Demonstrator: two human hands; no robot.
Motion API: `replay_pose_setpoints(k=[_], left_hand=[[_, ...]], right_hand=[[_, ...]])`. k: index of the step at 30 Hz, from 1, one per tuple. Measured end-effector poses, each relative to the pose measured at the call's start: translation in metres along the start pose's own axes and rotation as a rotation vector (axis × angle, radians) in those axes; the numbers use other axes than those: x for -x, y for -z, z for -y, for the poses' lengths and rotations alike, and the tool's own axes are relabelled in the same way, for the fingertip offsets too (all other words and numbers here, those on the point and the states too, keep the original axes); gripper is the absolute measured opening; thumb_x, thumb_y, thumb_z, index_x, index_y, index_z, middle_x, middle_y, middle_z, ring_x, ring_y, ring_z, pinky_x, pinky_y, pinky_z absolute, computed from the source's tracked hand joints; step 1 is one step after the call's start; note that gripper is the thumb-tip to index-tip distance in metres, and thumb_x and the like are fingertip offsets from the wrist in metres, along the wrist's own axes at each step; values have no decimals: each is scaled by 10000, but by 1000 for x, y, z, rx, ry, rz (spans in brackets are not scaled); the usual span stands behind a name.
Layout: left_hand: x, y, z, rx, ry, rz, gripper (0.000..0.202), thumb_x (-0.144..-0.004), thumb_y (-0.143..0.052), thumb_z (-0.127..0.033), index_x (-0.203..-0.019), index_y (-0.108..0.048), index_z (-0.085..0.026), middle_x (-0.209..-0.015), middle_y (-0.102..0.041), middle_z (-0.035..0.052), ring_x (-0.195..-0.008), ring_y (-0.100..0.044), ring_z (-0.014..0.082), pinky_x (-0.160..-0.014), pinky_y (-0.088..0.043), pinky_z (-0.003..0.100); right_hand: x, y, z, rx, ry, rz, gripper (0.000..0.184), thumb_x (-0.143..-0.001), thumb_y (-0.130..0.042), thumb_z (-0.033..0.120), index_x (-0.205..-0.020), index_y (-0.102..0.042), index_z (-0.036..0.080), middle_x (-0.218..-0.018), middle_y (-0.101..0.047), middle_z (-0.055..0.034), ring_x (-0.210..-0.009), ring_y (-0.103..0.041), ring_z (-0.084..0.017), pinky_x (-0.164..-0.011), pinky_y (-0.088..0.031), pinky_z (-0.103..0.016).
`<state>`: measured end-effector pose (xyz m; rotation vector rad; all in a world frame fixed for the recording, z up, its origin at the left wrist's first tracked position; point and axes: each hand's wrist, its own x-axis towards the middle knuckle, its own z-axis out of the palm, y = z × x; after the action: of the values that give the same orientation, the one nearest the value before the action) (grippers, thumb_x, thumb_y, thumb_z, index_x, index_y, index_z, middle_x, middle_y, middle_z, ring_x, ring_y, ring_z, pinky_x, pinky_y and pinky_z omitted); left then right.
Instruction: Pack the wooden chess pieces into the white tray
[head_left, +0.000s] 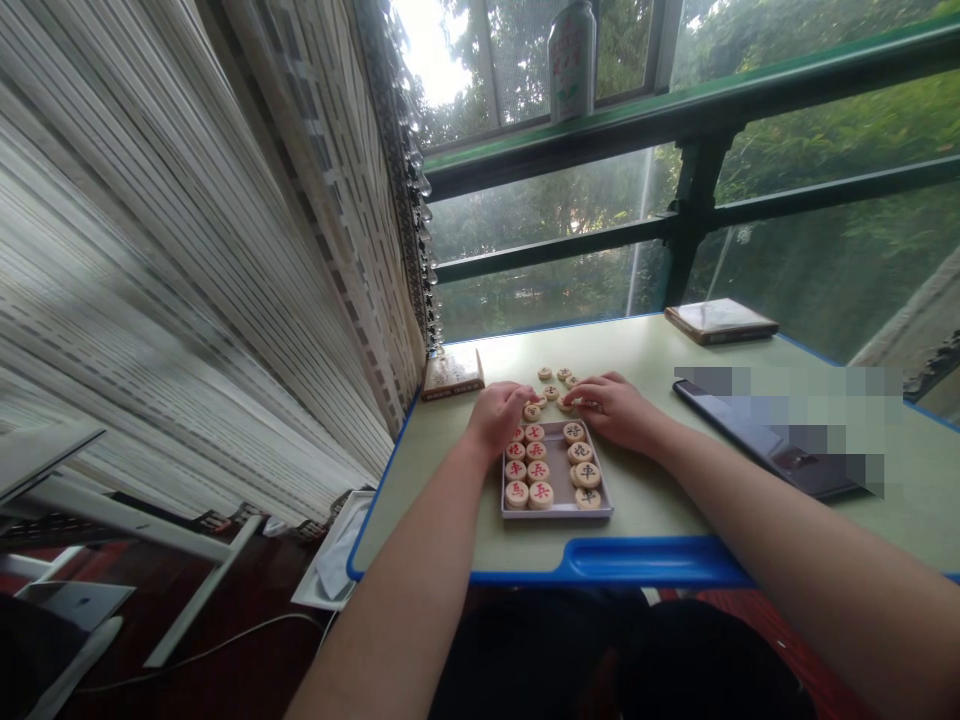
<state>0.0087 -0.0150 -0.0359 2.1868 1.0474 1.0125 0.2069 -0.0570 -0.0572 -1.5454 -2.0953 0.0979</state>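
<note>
The surface [660, 500] is a pale green sheet, smooth and matte, rimmed in blue plastic with a groove moulded along the near edge; a ribbed, pale curtain [187, 250] hangs close along its 9 o'clock side. A flat, dark device [750, 430] lies at 3 o'clock, well apart from the work.

The shallow grey tray [556, 512] sits near the front edge, square-cornered with a low rim. Its discs [537, 470] lie flat in tidy columns, round, pale wood, carved with red or dark characters.

The left hand [496, 415] rests knuckles up at the tray's 11 o'clock corner, fingers curled under; whether it grips a disc cannot be told. The right hand [616, 410] lies palm down at 1 o'clock, fingers reaching toward 9 o'clock and touching the loose discs [553, 391] scattered just beyond the tray at 12 o'clock; whether it pinches one is hidden.

Judging by the half-filled tray, the step in hand is laying discs into it. Done well, each disc goes in flat, character up, snug against its neighbour; the middle column looks bare. A light pinch by the edge should serve, since the smooth wood slides easily and a nudge would upset the rows.
</note>
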Motion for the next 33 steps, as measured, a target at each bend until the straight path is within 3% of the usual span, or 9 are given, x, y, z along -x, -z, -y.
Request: replay_pose_setpoints(k=[8,16,22,28,33], left_hand=[[0,0,0,-13,21,3,411,-808,-365,-355,-741,-712,-146,-768,-683,36,-795,-611,162,-809,-447,266],[-3,-5,8,-66,55,42,489,-848,-289,-391,-780,-703,-140,-887,-688,66,-875,-600,182,-843,-434,292],[-3,-5,10,-85,48,43,543,-872,-266,-456,-799,-701,-139,-880,-688,79,-854,-607,186,-822,-436,300],[-3,-4,8,-105,47,34,574,-878,-251,-487,-791,-701,-142,-870,-687,83,-844,-609,188,-817,-435,306],[-1,-3,8,-129,48,37,620,-873,-226,-537,-789,-700,-146,-865,-683,81,-849,-605,189,-821,-433,311]], right_hand=[[0,-3,-4,25,-11,-65,150,-769,-531,264,-832,-658,218,-888,-679,-40,-882,-512,-228,-835,-405,-342],[1,3,-3,38,-118,-15,279,-693,-529,208,-950,-637,197,-956,-656,-69,-889,-561,-223,-801,-429,-320],[0,3,-7,53,-138,-36,251,-702,-548,257,-921,-649,184,-918,-650,-75,-875,-574,-223,-794,-432,-315],[1,3,-8,56,-187,-61,199,-718,-578,313,-842,-667,185,-818,-629,-61,-688,-579,-167,-673,-448,-274],[4,4,-6,19,-183,-95,283,-717,-582,290,-967,-657,181,-824,-646,-51,-671,-573,-167,-671,-455,-292]])
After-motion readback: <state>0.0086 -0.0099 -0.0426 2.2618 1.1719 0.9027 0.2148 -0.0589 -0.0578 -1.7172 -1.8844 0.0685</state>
